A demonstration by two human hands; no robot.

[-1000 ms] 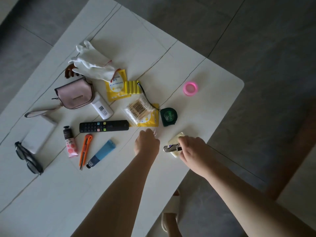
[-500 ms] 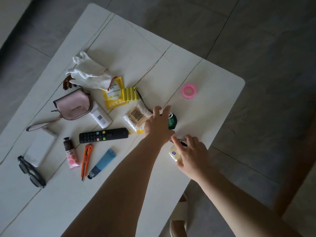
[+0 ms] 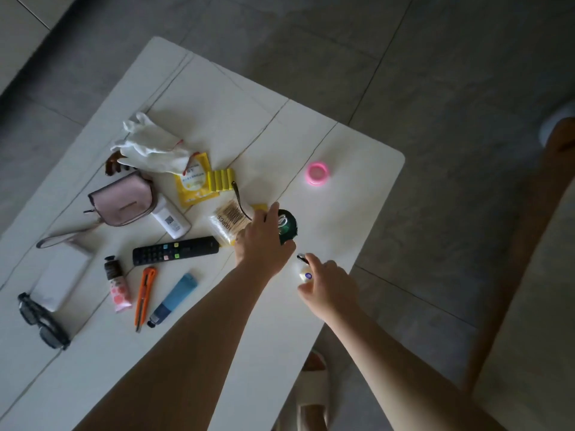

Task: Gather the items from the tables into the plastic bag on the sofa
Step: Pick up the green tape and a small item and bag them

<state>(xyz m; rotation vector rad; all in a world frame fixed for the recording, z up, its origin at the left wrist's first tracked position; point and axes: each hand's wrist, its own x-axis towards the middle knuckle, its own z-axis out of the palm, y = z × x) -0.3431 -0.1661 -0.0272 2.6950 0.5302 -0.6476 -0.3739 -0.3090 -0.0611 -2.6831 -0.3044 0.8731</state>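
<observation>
Many small items lie on the white table (image 3: 217, 113). My left hand (image 3: 264, 241) grips the green tape measure (image 3: 287, 225), fingers curled round its sides. Just to its right, my right hand (image 3: 328, 283) holds a small pale yellow packet (image 3: 304, 272) together with a metal nail clipper (image 3: 302, 258). A bag of cotton swabs (image 3: 228, 220) lies under my left fingers' edge. A pink tape ring (image 3: 318, 173) sits alone farther right. The plastic bag and sofa are out of view.
Left of my arms lie a black remote (image 3: 175, 250), orange utility knife (image 3: 144, 298), blue tube (image 3: 174, 298), pink hand cream (image 3: 117, 284), pink purse (image 3: 123, 202), white gloves (image 3: 149, 147), yellow packets (image 3: 194, 181), sunglasses (image 3: 42, 321) and a white box (image 3: 60, 279). My slippered foot (image 3: 312, 396) stands by the table edge.
My left hand reached forward from the table front to the green tape measure and closed round it. My right hand gathered the yellow packet and clipper and shifted slightly right.
</observation>
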